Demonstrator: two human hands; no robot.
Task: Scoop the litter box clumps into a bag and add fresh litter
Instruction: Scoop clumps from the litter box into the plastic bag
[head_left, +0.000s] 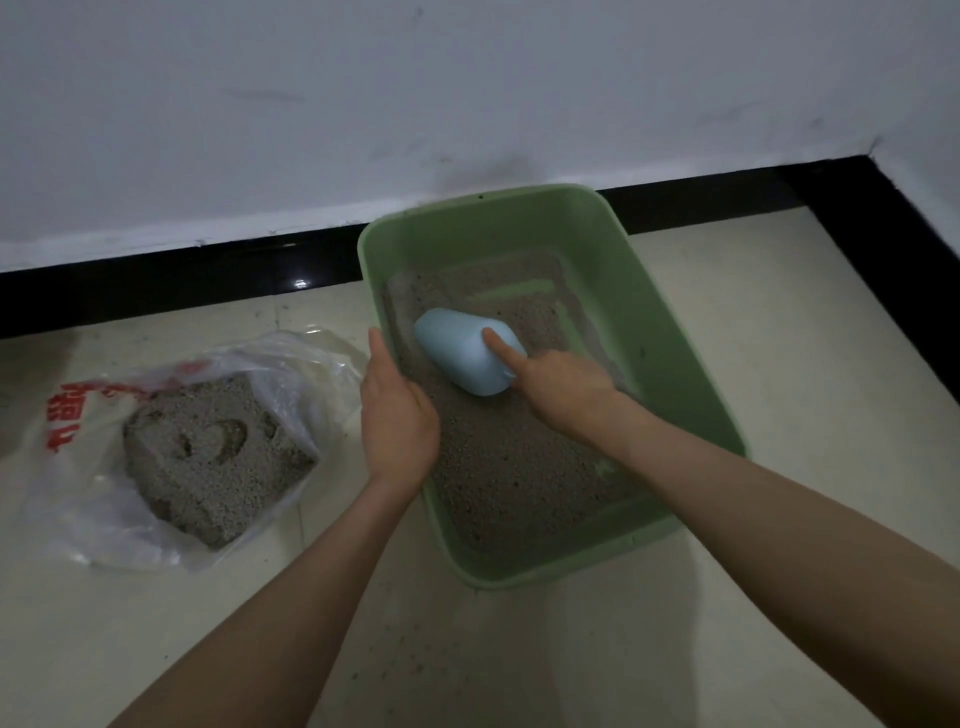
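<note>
I have my right hand (563, 387) gripping the blue scoop (467, 358), forefinger laid along its back, mouth down in the litter (498, 467) inside the green box (670, 332). My left hand (397, 415) lies flat-fingered on the box's left rim. Left of the box, the plastic bag (171, 441) already holds a large grey heap, so I judge scooping is well along; no fresh litter is in view.

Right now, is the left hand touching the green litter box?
Touching. The head view shows the left hand resting on the near left rim of the green litter box.
</note>
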